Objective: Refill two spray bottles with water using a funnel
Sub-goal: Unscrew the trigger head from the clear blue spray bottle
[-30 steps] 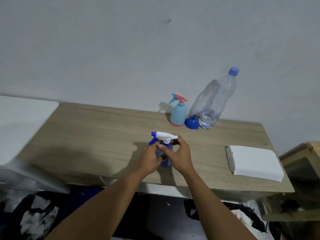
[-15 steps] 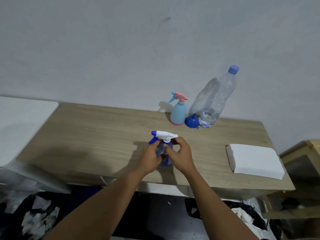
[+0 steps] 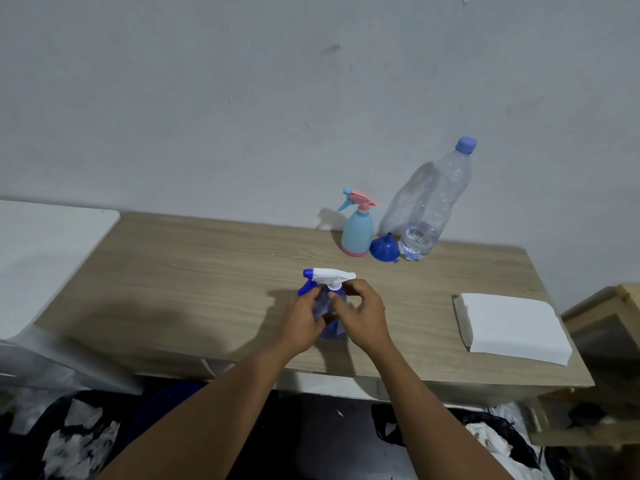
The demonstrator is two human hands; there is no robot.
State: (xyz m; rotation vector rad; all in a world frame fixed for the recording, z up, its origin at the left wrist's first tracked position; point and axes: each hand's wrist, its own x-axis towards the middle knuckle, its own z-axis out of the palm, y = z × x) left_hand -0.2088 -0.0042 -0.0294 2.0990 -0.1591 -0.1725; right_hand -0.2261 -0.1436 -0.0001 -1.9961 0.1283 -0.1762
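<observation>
A translucent blue spray bottle [image 3: 333,324] with a white and blue spray head [image 3: 330,276] stands on the wooden table [image 3: 207,271] near its front edge. My left hand [image 3: 302,323] grips the bottle's body. My right hand [image 3: 362,315] has its fingers at the neck just under the spray head. A light blue spray bottle [image 3: 356,230] with a pink trigger stands at the back by the wall. Next to it a blue funnel [image 3: 383,248] rests mouth down on the table. A large clear water bottle [image 3: 434,206] with a blue cap holds a little water.
A white folded cloth or paper stack [image 3: 512,325] lies on the table's right side. A white surface [image 3: 41,258] adjoins the table on the left. A wooden crate [image 3: 609,327] stands to the right. Dark bags with clutter lie on the floor below.
My right hand's fingers have shifted slightly around the neck under the spray head. The bottle stays in place and my left hand keeps its grip.
</observation>
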